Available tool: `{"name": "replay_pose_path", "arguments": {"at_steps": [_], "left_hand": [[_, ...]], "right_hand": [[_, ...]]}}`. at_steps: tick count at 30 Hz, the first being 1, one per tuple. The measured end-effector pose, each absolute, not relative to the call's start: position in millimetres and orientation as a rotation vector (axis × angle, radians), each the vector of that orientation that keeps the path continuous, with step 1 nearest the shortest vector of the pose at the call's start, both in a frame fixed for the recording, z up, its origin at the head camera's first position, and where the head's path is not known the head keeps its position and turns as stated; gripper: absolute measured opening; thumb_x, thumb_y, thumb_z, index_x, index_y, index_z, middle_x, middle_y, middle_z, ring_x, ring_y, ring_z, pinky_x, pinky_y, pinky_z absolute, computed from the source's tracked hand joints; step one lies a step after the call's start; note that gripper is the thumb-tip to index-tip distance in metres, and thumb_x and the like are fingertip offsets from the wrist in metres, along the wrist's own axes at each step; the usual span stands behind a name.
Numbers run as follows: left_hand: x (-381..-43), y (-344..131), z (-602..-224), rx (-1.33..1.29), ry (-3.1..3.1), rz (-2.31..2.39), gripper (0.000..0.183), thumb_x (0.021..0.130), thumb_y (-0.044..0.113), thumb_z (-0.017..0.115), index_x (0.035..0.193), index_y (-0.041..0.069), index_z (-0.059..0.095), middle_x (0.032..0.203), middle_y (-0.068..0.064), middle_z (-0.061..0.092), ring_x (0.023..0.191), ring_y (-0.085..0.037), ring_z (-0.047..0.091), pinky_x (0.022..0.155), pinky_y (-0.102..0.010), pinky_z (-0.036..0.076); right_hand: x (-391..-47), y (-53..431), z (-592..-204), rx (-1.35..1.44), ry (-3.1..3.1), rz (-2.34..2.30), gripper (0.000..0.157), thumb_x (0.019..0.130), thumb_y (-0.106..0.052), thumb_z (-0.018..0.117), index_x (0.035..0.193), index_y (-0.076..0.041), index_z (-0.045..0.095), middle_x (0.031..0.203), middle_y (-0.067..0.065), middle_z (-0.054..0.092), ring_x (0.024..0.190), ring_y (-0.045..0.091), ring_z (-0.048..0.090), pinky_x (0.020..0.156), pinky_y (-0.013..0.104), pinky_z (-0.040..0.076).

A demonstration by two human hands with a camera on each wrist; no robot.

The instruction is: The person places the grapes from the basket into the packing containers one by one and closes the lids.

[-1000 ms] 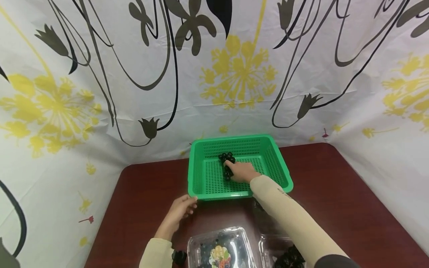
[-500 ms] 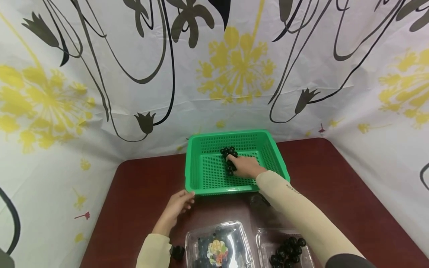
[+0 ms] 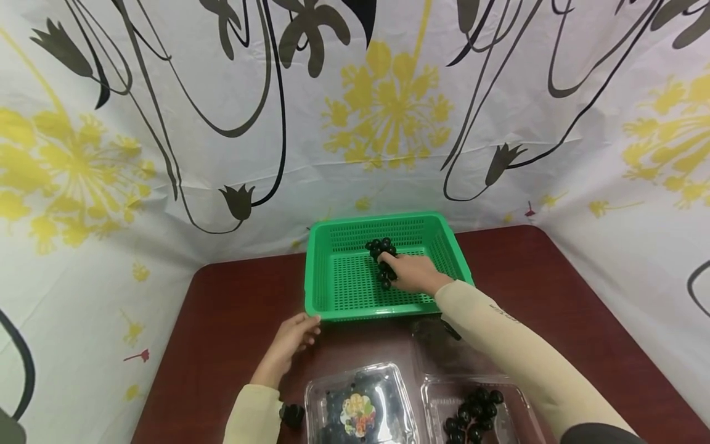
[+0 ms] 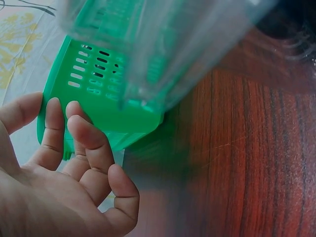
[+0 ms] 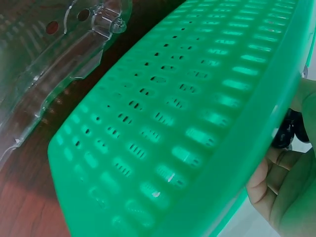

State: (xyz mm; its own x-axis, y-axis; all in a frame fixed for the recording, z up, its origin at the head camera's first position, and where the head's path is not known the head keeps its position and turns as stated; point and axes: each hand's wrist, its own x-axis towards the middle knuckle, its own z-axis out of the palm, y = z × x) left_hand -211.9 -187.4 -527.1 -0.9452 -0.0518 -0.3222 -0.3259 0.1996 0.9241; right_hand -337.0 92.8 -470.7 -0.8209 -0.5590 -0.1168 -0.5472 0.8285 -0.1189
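My right hand (image 3: 413, 272) reaches into the green plastic basket (image 3: 377, 313) and holds a bunch of black grapes (image 3: 381, 248) over its slotted floor. Whether the lower grapes touch the floor I cannot tell. In the right wrist view, the basket wall (image 5: 163, 128) hides most of that bunch, with only a few grapes (image 5: 284, 133) showing beside the fingers. My left hand (image 3: 291, 340) is at the basket's near left corner. The left wrist view shows its thumb and index finger pinching the rim, while the other fingers curl loosely outside the wall.
Nearer to me on the dark red table (image 3: 222, 345) lies a lidded clear box of dark fruit, with a colourful label (image 3: 357, 414). Right of it stands an open clear box (image 3: 429, 407) holding more black grapes (image 3: 471, 413). Its clear lid (image 3: 429, 348) extends toward the basket. Floral cloth surrounds the table.
My right hand has shifted slightly to the right inside the basket with the grapes. The left hand stays at the corner. The head view has moved a little, showing more of the open box.
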Motion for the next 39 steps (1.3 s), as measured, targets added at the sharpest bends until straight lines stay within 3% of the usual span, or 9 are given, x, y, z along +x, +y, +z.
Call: {"name": "replay_pose_path", "arguments": {"at_steps": [7, 17, 24, 39], "left_hand": [[-209, -186, -526, -0.363, 2.261, 1.805, 0.027, 0.097, 0.031, 0.056, 0.086, 0.007, 0.061, 0.082, -0.001, 0.062, 0.069, -0.017, 0.051, 0.068, -0.034, 0.039], [-205, -185, -525, -0.362, 2.241, 1.83, 0.029, 0.096, 0.033, 0.058, 0.095, 0.005, 0.063, 0.087, -0.005, 0.063, 0.071, -0.017, 0.053, 0.069, -0.034, 0.042], [-204, -187, -531, -0.343, 2.237, 1.844, 0.037, 0.094, 0.038, 0.06, 0.101, 0.001, 0.063, 0.088, -0.006, 0.063, 0.071, -0.017, 0.053, 0.068, -0.033, 0.042], [-206, -188, -526, -0.325, 2.239, 1.827, 0.036, 0.094, 0.039, 0.06, 0.096, 0.003, 0.062, 0.085, -0.003, 0.06, 0.07, -0.015, 0.051, 0.068, -0.033, 0.041]], "right_hand": [[-326, 105, -468, -0.853, 2.87, -0.182, 0.057, 0.091, -0.027, 0.067, 0.141, -0.024, 0.04, 0.078, 0.002, 0.056, 0.049, 0.013, 0.041, 0.042, 0.027, 0.024], [-312, 134, -468, -0.818, 2.898, -0.283, 0.057, 0.09, -0.021, 0.067, 0.141, -0.022, 0.04, 0.078, 0.002, 0.056, 0.047, 0.013, 0.036, 0.042, 0.026, 0.022], [-311, 148, -462, -0.8, 2.903, -0.274, 0.059, 0.09, -0.022, 0.068, 0.142, -0.023, 0.04, 0.091, 0.005, 0.062, 0.046, 0.012, 0.038, 0.041, 0.026, 0.025], [-299, 171, -449, -0.796, 2.96, -0.211, 0.059, 0.087, -0.022, 0.069, 0.14, -0.024, 0.042, 0.095, 0.009, 0.063, 0.044, 0.011, 0.036, 0.041, 0.026, 0.023]]}}
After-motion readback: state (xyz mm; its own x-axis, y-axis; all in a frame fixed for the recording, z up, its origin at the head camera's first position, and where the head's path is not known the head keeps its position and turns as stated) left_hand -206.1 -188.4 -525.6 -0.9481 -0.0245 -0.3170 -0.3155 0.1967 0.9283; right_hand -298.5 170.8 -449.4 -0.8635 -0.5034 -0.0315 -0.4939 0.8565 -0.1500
